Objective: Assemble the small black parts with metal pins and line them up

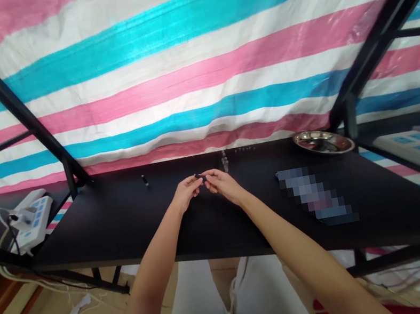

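My left hand (188, 191) and my right hand (221, 183) meet over the middle of a black table (125, 231). Their fingertips pinch a small dark piece (199, 176) between them; it is too small to name. Just beyond my right hand stands a short row of small clear, bead-like pieces (225, 161). More tiny pieces (245, 149) lie along the far edge, right of that row. A small black-and-white cylinder (145, 180) is on the tabletop to the left, apart from my hands.
At the back right sits a round, shiny metal dish (325, 150). A long pixelated object (317, 196) lies nearer on the right. Black metal frame bars (5, 101) rise at both sides, before a striped plastic sheet (180, 32). A white power strip (37, 222) with cables is at left.
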`<state>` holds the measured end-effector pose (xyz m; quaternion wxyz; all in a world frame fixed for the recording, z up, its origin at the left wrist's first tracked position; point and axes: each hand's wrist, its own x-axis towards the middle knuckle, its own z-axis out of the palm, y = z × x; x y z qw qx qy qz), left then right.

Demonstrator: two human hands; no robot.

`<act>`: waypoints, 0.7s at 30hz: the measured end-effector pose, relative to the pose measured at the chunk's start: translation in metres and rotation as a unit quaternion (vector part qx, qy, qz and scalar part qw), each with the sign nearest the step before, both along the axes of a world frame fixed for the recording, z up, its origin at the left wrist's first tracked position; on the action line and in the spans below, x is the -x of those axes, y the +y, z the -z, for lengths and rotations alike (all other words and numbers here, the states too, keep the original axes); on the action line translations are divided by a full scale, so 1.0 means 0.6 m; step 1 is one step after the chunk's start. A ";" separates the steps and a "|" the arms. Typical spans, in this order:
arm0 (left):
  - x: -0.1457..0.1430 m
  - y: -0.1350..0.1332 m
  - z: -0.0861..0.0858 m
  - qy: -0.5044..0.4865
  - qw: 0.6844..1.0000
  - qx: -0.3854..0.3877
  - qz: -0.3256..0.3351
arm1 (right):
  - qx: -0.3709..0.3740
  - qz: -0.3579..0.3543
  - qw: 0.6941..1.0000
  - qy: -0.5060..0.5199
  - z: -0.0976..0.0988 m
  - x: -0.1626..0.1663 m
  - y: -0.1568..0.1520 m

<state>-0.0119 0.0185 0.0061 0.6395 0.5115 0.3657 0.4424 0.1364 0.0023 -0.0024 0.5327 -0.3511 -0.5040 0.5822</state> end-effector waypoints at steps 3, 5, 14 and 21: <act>-0.001 0.002 0.002 -0.004 1.000 -0.003 -0.022 | -0.001 0.006 1.000 -0.010 0.000 0.000 0.000; -0.001 0.003 0.002 -0.010 0.999 0.002 -0.035 | 0.001 0.010 1.000 -0.013 0.001 0.000 0.001; -0.006 0.003 0.000 -0.043 0.994 0.045 -0.090 | 0.006 0.013 1.000 -0.005 -0.001 0.002 0.000; -0.004 0.008 0.002 -0.062 0.990 0.049 -0.118 | 0.000 0.012 1.000 -0.012 0.001 0.002 0.001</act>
